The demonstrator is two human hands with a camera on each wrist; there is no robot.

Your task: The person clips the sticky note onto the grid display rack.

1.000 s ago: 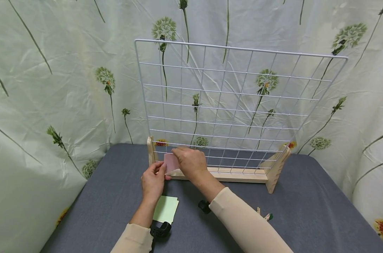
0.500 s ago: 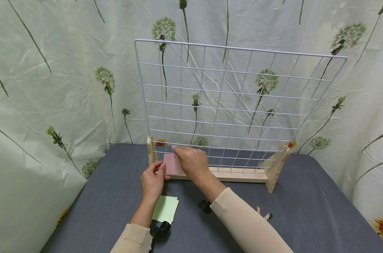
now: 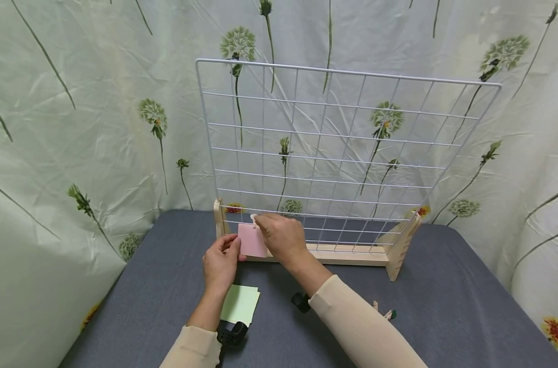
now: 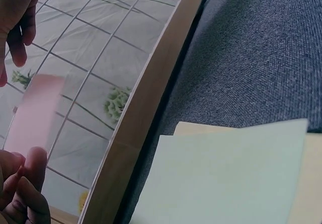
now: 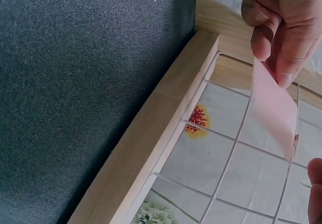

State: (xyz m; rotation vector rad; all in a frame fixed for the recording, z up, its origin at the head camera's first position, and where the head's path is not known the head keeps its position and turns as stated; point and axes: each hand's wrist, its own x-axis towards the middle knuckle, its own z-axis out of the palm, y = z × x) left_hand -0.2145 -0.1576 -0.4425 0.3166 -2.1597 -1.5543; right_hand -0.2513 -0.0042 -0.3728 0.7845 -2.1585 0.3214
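Note:
A square pink paper note (image 3: 251, 241) stands against the lower left of a white wire grid (image 3: 325, 135). My left hand (image 3: 221, 263) pinches its left edge between thumb and fingers, as the right wrist view also shows at the note (image 5: 274, 105). A small clip (image 3: 254, 223) sits at the note's top edge, on a grid wire; the right wrist view shows the clip (image 5: 296, 142) side-on. Close beside it is my right hand (image 3: 282, 239), its fingers loosely bent; in the left wrist view the fingertips (image 4: 19, 57) hang apart from the note and clip.
A wooden stand (image 3: 348, 256) holds the grid upright on the grey cloth-covered table (image 3: 177, 301). Pale green paper notes (image 3: 242, 304) lie below my left hand, with a yellowish sheet (image 4: 198, 128) beneath. Small clips (image 3: 389, 315) lie on the right. A flowered curtain (image 3: 99, 128) hangs behind.
My right hand has shifted slightly right, uncovering more of the pink note and the clip at its top edge. The left hand keeps its pinch, shifting slightly left.

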